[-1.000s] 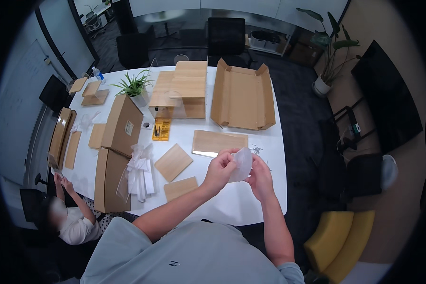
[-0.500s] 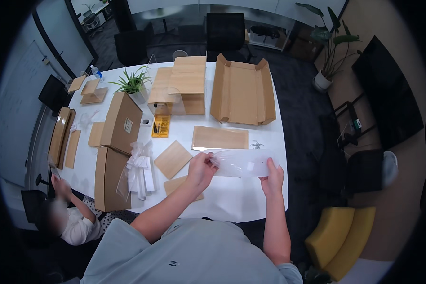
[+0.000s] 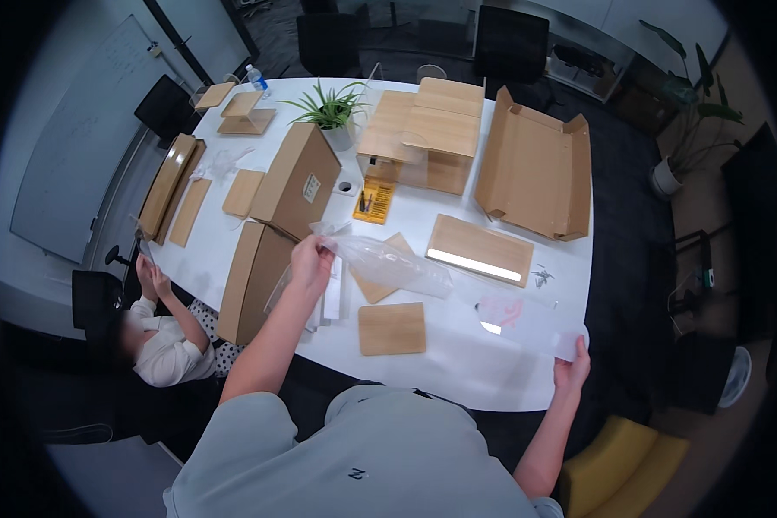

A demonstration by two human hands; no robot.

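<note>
My left hand (image 3: 312,262) is closed on one end of a crumpled clear plastic bag (image 3: 388,265), which stretches right over a wooden board (image 3: 373,287). Out to the right, my right hand (image 3: 572,364) pinches the end of a clear acrylic panel (image 3: 522,321) with faint pink marks on it. The panel is apart from the bag. Below the bag lies a second small wooden board (image 3: 392,330). A longer wooden board (image 3: 483,244) with a shiny front edge is beyond the panel, and a little pile of screws (image 3: 542,276) sits to its right.
An open cardboard tray box (image 3: 535,164) and a wooden shelf unit (image 3: 445,121) stand at the back. Upright cardboard boxes (image 3: 295,183) are at left, near a potted plant (image 3: 337,136) and a yellow tool card (image 3: 374,201). A co-worker (image 3: 177,345) sits at the left edge.
The panel and the bag, together between my hands before, are now apart. My left hand has drawn the bag leftward, my right hand the panel rightward. The view has shifted left.
</note>
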